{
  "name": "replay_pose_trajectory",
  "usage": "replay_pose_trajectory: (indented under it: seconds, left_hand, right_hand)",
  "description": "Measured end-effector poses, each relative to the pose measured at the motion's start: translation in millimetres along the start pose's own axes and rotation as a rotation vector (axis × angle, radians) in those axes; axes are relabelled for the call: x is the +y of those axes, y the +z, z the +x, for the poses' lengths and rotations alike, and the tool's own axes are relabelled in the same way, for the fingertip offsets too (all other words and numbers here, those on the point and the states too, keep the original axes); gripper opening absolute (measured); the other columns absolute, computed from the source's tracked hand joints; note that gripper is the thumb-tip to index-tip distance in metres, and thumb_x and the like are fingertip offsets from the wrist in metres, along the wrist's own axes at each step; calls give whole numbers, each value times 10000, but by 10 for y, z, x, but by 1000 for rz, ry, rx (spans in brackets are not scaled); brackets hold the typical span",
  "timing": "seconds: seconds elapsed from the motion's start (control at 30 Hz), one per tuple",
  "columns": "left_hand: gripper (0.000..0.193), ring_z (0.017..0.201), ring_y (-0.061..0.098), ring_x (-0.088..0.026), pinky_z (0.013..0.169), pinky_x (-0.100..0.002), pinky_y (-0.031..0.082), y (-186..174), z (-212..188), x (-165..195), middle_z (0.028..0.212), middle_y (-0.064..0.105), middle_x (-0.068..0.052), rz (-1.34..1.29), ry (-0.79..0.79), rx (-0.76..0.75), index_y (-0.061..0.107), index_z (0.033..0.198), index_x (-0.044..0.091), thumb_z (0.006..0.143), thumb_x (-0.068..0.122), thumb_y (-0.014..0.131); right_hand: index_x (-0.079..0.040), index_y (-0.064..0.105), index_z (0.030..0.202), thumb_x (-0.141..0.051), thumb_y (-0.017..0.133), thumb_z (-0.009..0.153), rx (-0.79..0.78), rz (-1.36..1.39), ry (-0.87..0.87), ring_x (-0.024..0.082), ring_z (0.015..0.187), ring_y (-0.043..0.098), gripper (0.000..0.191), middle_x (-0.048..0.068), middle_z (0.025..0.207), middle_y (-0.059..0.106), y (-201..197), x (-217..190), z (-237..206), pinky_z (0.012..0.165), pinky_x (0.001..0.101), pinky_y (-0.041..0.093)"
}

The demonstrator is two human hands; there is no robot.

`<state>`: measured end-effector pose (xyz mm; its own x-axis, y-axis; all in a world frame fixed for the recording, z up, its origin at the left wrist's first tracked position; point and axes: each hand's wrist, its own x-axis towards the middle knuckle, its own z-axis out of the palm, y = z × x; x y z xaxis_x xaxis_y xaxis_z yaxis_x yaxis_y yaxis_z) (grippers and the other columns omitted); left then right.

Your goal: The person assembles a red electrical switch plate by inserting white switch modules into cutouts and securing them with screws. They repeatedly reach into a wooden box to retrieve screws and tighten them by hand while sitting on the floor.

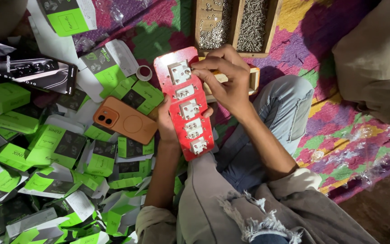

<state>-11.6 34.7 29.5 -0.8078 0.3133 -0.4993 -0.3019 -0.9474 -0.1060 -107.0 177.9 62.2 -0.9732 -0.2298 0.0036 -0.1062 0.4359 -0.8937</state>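
A long red panel [175, 76] carrying several white socket and switch modules is held upright over my lap. My left hand [164, 123] grips it from behind at mid-length, fingers wrapped around its left edge. Fingertips of my right hand [225, 77] press on the top white socket module [179, 72] at the panel's upper end. Whether the right fingers pinch a small part cannot be told.
A wooden tray [234, 28] with compartments of screws and washers lies ahead on a colourful mat [335, 122]. Several green and black cartons [64, 149] are heaped at left, with an orange phone [125, 123] and a tape ring [144, 72] on them. A cushion [378, 58] sits at right.
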Motion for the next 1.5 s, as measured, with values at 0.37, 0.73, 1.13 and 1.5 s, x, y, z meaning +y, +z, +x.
replay_pose_trajectory:
  seconds: [0.37, 0.73, 1.13, 1.5]
  left_hand:
    - [635, 1089, 643, -286, 893, -509, 516, -46, -15, 1, 1282, 632, -162, 9, -19, 57, 487, 1458, 14, 1051, 502, 457]
    - [698, 1202, 632, -374, 935, -541, 509, -130, -8, -12, 1344, 622, -201, 17, -17, 25, 460, 1490, -11, 1030, 514, 472]
    - [725, 1208, 636, -337, 1002, -523, 514, -75, -13, -18, 1369, 615, -194, 45, -5, -20, 462, 1505, -22, 1033, 523, 530]
    - [717, 1189, 643, -331, 986, -512, 520, -4, -17, -3, 1351, 621, -194, 77, 8, -7, 463, 1498, -22, 1027, 515, 519]
  right_hand:
    - [-1, 743, 1132, 18, 778, 969, -91, -71, -47, 207, 978, 640, 168, 105, 1056, 610, -67, -39, 28, 837, 306, 562]
    - [-16, 753, 1097, -24, 814, 958, -40, -26, -2, 166, 935, 652, 152, 84, 1033, 618, -56, -53, -5, 794, 275, 568]
    - [-17, 761, 1100, -32, 827, 948, -33, -43, 2, 158, 913, 655, 166, 79, 1022, 621, -75, -59, -7, 786, 273, 566]
    - [-20, 749, 1092, -29, 842, 926, -52, -128, -96, 226, 943, 630, 191, 96, 1002, 625, -108, -69, 24, 825, 334, 524]
